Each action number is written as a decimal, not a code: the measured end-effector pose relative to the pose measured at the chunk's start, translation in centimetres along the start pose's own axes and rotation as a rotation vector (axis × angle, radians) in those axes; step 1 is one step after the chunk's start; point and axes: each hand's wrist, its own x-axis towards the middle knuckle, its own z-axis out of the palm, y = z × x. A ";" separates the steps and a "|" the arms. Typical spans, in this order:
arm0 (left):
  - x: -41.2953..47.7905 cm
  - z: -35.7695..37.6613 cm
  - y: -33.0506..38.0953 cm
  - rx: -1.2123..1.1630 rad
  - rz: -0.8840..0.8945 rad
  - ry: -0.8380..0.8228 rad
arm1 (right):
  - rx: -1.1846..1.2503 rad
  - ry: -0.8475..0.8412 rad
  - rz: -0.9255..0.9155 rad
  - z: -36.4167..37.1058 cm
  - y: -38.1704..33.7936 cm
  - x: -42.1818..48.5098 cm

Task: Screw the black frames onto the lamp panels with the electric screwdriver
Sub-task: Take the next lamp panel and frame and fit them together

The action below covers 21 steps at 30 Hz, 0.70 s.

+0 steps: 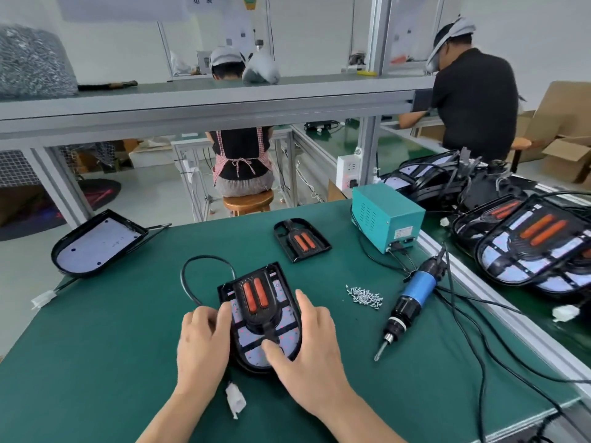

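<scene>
Two bare forearms reach in from the bottom edge, and just between them a white plug (pixel 235 399) lies on the green mat (pixel 112 362). On that mat, dead centre, sits the lamp panel (pixel 248 348) with the black frame (pixel 256 318) laid on top. Its long axis runs straight away from the person, rounded end near, squared end far (the two orange strips follow the same line).

Left hand (pixel 201 340) curls its fingers over the panel's left edge. Right hand (pixel 307 340) clamps the right side, thumb pressed on the face, fingers down the rim.

Off to the right: a heap of screws (pixel 364 297), then the electric screwdriver (pixel 412 295) lying flat, tip towards the person. Beyond stands a teal box (pixel 383 215).

Across the workshop, a seated worker (pixel 243 161) and a standing one (pixel 473 100), backs turned.
</scene>
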 end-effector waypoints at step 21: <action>3.5 13.9 16.1 0.729 0.824 -0.892 | 0.142 0.052 0.030 -0.6 -0.1 1.2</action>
